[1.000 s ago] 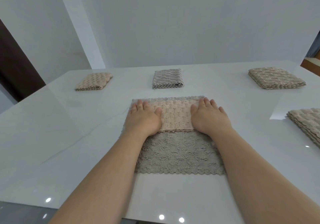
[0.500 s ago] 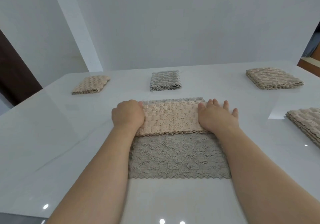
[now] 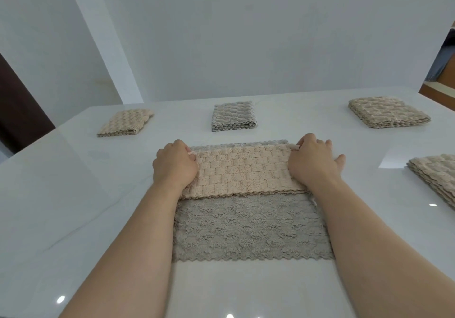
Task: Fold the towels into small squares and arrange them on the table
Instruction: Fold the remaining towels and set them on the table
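A half-folded towel (image 3: 246,229) lies flat in the middle of the glossy white table (image 3: 73,194), straight ahead of the person. Its far part is turned back toward the person, so a beige flap (image 3: 242,170) covers the far half and the grey side shows on the near half, with the scalloped hem nearest the body. A thin strip of grey peeks out past the fold line at 12 o'clock.

The left hand (image 3: 174,167) sits at the flap's 10 o'clock corner, fingers curled in and grasping the folded edge. The right hand (image 3: 312,162) sits at the 2 o'clock corner; its thumb side pinches the fold there, while the outer fingers (image 3: 341,160) spread onto the table just beside the cloth. Both forearms run along the towel's left and right sides.

Taking the half-folded towel as the centre of the dial, four finished pieces lie well apart from it. A beige folded towel (image 3: 125,121) is at 10 o'clock, a grey folded towel (image 3: 234,115) at 12 o'clock, and a tan folded towel (image 3: 387,112) at 2 o'clock, all along the far edge. A folded beige stack (image 3: 435,174) sits at 3 o'clock, cut off by the picture's edge.

A pale wall (image 3: 246,34) rises behind the table, and a dark door (image 3: 14,110) stands at 9 o'clock
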Tool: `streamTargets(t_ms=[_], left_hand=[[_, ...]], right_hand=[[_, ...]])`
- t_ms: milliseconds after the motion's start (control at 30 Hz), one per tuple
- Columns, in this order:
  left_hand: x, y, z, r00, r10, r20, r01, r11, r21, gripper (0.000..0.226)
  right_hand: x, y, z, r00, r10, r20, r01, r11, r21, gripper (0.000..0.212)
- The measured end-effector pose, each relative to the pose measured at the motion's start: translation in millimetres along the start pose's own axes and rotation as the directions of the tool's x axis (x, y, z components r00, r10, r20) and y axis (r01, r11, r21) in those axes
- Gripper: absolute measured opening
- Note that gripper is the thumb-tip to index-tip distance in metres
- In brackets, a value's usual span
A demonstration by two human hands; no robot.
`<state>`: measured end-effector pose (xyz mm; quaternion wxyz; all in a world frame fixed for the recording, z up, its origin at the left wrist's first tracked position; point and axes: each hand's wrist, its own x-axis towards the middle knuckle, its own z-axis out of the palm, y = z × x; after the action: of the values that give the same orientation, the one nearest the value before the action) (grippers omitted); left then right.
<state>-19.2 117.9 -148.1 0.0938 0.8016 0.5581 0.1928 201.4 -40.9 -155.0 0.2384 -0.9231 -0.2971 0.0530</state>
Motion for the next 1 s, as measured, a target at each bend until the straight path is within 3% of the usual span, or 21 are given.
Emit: streamTargets(t_ms=[100, 200, 267, 333, 400, 433, 567, 733, 900, 1000], left_hand=[[-4, 4, -5, 0.999, 0.008, -0.037, -0.010, 0.998, -0.054, 0.017], [-8, 7, -8, 0.997, 0.006, -0.078, -0.018, 0.988, -0.156, 0.017], [-9, 8, -10, 0.997, 0.001, -0.083, -0.021, 0.971, -0.238, 0.028], [-9, 9, -12, 0.996, -0.005, -0.092, -0.022, 0.956, -0.291, 0.040], [-8, 9, -13, 0.994, -0.014, -0.111, -0.021, 0.951, -0.308, 0.034], [-7, 7, -13, 0.994, -0.020, -0.112, -0.018, 0.944, -0.329, 0.026], [-7, 8, -14, 0.989, -0.074, -0.126, 0.019, 0.921, -0.390, 0.030], [-9, 15, -18, 0.954, -0.090, -0.287, -0.059, 0.880, -0.471, 0.029], [-16, 22, -25, 0.926, -0.088, -0.368, -0.127, 0.845, -0.520, 0.031], [-19, 27, -29, 0.917, -0.103, -0.385, -0.150, 0.806, -0.572, 0.030]], right_hand=[[-3, -3, -6, 0.997, -0.055, -0.061, 0.063, 0.988, 0.138, 0.025], [-5, -5, -10, 0.994, -0.056, -0.089, 0.077, 0.964, 0.255, 0.039], [-6, -6, -14, 0.998, -0.006, -0.057, 0.024, 0.946, 0.325, 0.047], [-8, -5, -16, 0.999, 0.016, -0.052, 0.003, 0.938, 0.347, 0.033], [-8, -5, -19, 0.998, 0.024, -0.063, 0.000, 0.930, 0.366, 0.022], [-8, -5, -19, 0.997, 0.015, -0.075, 0.014, 0.925, 0.380, 0.022], [-6, -8, -20, 0.990, -0.061, -0.130, 0.114, 0.881, 0.459, 0.018], [-8, -12, -21, 0.957, -0.144, -0.250, 0.256, 0.823, 0.507, 0.021], [-14, -19, -31, 0.950, -0.085, -0.300, 0.259, 0.751, 0.607, 0.034], [-16, -22, -36, 0.955, -0.017, -0.296, 0.233, 0.662, 0.713, 0.027]])
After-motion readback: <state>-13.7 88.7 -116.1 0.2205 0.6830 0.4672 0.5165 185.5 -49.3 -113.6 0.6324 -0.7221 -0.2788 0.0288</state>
